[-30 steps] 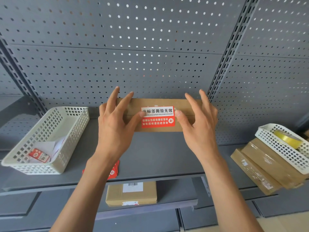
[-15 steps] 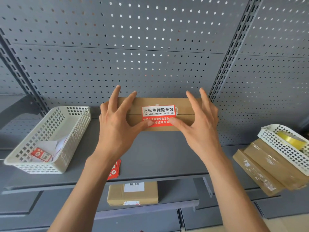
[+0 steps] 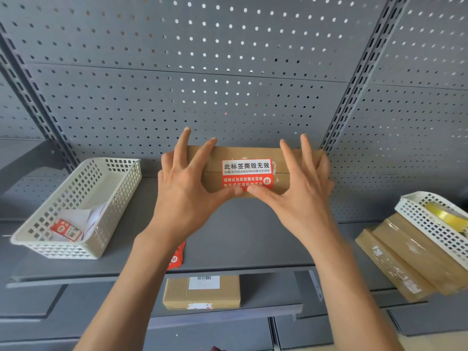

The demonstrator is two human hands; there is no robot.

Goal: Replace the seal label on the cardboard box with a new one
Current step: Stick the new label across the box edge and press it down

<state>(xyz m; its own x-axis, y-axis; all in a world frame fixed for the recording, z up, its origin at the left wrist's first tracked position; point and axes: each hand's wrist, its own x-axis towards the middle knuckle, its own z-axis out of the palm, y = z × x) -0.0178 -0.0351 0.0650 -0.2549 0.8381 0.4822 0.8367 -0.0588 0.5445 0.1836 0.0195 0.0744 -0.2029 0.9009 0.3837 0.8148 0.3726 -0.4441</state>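
A long cardboard box stands on the grey shelf against the pegboard. A red and white seal label sits across its middle seam. My left hand holds the box's left end, fingers spread over the top, thumb pressing the label's lower edge. At the right end my right hand grips the same way, its thumb tip meeting the left thumb under the label. White scraps of an old label show beside the new one.
A white basket at the left holds label sheets and backing paper. More red labels lie under my left forearm. At the right, a basket with yellow tape rests on stacked boxes. Another box lies on the lower shelf.
Both thumbs slid down from the label's sides and inward, meeting at its bottom edge. The box stayed in place.
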